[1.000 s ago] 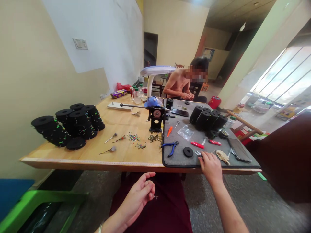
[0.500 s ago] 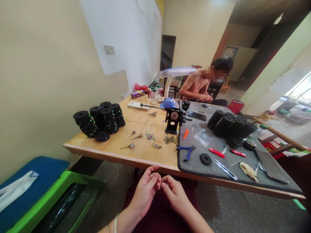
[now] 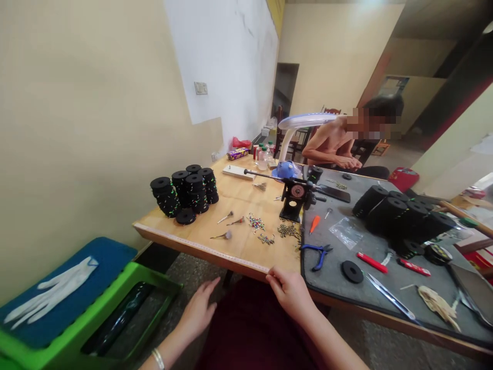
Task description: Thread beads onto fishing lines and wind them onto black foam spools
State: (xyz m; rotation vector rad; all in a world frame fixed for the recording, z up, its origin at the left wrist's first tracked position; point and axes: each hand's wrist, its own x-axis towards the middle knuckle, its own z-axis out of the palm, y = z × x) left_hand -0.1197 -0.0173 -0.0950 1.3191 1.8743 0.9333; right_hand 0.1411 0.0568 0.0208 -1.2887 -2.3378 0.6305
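Observation:
My left hand (image 3: 197, 312) hangs in front of the wooden table, its fingers stretched out and holding nothing. At the table's front edge is my right hand (image 3: 290, 294), with thumb and fingers pinched together by a measuring tape strip (image 3: 215, 250) along the rim. Whatever lies between those fingertips, if anything, is too small to tell. Beyond it are a heap of colored beads (image 3: 256, 222), small metal pieces (image 3: 265, 239) and a darker metal heap (image 3: 288, 230). Blue-handled pliers (image 3: 318, 255) lie to the right on a grey mat (image 3: 327, 277).
Black foam spools (image 3: 196, 192) stand stacked at left, more spools (image 3: 393, 213) at right. A black winding device (image 3: 292, 200) and a lamp (image 3: 308, 122) stand centrally. Tweezers (image 3: 391, 298) and a black foam disc (image 3: 352, 271) lie nearby. Another person (image 3: 331, 144) sits across the table.
My hands have parted. The left moved left and opened; the right rose to the table edge. My view has turned left, so the table appears farther right.

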